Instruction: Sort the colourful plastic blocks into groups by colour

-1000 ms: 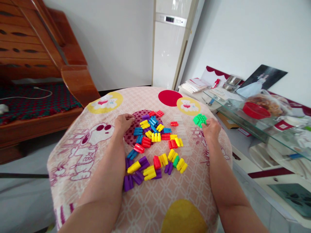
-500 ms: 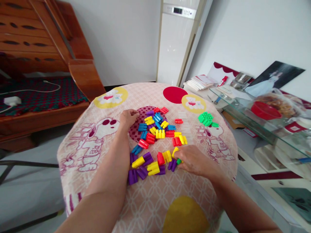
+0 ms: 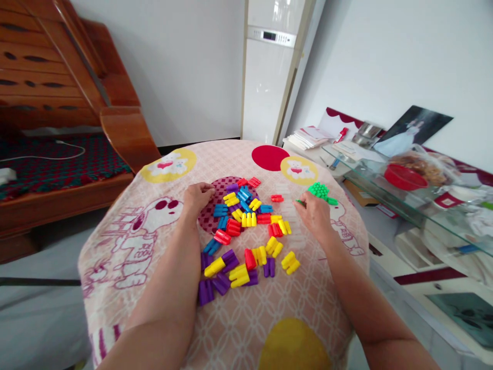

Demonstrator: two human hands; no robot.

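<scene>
My right hand point(image 3: 315, 211) is closed in a pinch on a green plastic building piece point(image 3: 300, 202), just left of a cluster of green pieces point(image 3: 319, 190). Its fingers partly hide the held piece. On the left side of the pile, my left hand point(image 3: 197, 198) rests on the cloth with loosely bent fingers, holding nothing that shows. Between the hands lie round-tipped plastic pieces: blue pieces point(image 3: 221, 210), red pieces point(image 3: 233, 226), yellow pieces point(image 3: 248, 220) and purple pieces point(image 3: 206, 292). A yellow piece point(image 3: 290, 263) lies at the pile's near right.
A patterned cloth point(image 3: 231, 339) covers the round table. Right of it stands a glass-topped cabinet point(image 3: 431, 205) with a red bowl point(image 3: 405, 177), papers point(image 3: 308, 137) and a picture. A wooden bench point(image 3: 123, 139) is at the left, a white air conditioner point(image 3: 265, 82) behind.
My right hand has moved away from the near-right yellow and purple pieces, up and right to the green cluster, carrying a green piece. My left hand stays by the pile. The view has shifted slightly.
</scene>
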